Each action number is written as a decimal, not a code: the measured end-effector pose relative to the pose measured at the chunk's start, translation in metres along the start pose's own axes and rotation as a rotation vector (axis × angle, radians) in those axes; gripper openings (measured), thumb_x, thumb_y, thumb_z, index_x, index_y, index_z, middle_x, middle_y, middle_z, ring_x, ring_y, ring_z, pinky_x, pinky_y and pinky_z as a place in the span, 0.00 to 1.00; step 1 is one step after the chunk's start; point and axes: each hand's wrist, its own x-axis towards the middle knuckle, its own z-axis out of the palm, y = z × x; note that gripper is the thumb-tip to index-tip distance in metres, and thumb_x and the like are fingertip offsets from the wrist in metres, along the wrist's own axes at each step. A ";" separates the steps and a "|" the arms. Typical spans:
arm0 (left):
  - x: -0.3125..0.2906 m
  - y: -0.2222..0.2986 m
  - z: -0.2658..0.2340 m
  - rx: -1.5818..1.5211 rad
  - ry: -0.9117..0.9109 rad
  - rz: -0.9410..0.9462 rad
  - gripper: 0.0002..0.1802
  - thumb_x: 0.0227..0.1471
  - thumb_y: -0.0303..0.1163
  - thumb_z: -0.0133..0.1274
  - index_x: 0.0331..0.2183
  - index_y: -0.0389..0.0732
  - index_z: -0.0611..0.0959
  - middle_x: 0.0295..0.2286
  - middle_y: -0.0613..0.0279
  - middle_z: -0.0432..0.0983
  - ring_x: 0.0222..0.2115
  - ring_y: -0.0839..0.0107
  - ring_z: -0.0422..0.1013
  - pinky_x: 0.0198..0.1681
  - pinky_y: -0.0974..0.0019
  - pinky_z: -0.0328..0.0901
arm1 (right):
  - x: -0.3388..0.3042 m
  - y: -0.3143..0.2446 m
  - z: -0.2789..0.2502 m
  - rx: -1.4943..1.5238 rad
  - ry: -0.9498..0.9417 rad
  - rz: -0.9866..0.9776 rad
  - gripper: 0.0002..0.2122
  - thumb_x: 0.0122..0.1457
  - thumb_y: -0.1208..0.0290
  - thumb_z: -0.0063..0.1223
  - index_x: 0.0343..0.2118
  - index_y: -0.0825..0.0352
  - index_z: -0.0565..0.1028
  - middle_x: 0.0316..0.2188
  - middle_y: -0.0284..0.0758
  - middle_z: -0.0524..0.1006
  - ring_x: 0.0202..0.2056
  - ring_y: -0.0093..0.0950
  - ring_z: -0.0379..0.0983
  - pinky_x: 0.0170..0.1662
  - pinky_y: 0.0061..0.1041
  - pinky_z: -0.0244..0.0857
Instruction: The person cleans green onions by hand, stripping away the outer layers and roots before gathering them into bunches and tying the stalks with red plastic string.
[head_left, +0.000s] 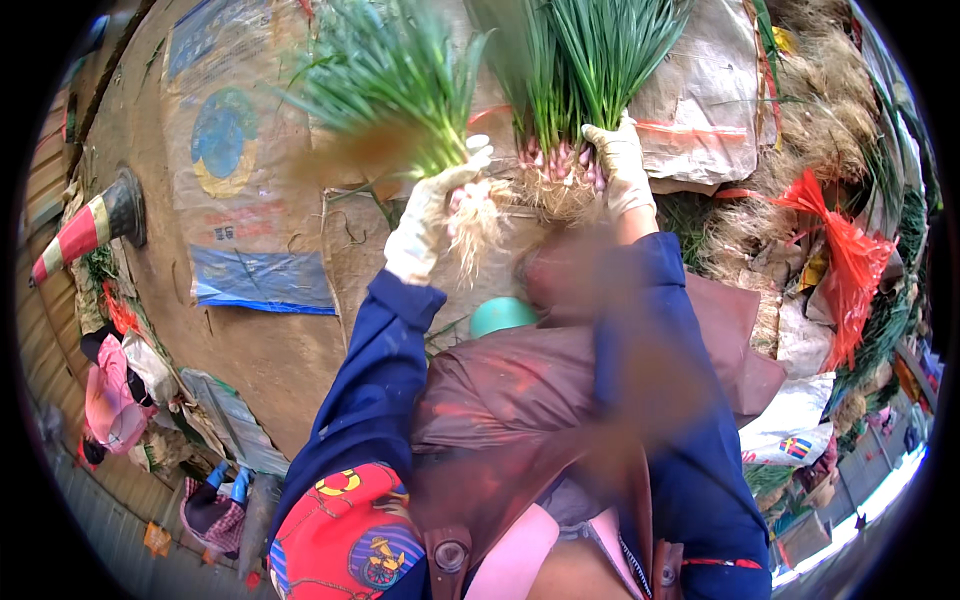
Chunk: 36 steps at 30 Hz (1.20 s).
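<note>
My left hand (432,217), in a pale glove, is closed round a bunch of spring onions (425,95). Its long green leaves point away from me and blur with motion, while pinkish bulbs and stringy roots hang below my fingers. To the right lies a larger bundle of spring onions (560,85), its pink bulbs and roots toward me. My right hand (620,163), also gloved, grips the right side of that bundle just above the bulbs. The fingers' far side is hidden behind the stems.
Flattened woven sacks (262,270) cover the surface. A red, yellow and black cone (90,225) lies at the left. A teal round object (502,316) sits by my apron. Red plastic ties (845,260) and root heaps (815,110) line the right. People (118,400) crouch at the lower left.
</note>
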 end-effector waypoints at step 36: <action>0.075 -0.020 0.046 -0.273 -0.373 -0.065 0.24 0.44 0.21 0.53 0.47 0.33 0.71 0.38 0.46 0.75 0.40 0.57 0.73 0.46 0.56 0.68 | 0.008 -0.028 0.004 0.218 -0.495 0.222 0.10 0.49 0.75 0.59 0.36 0.68 0.75 0.26 0.32 0.77 0.25 0.19 0.73 0.27 0.18 0.68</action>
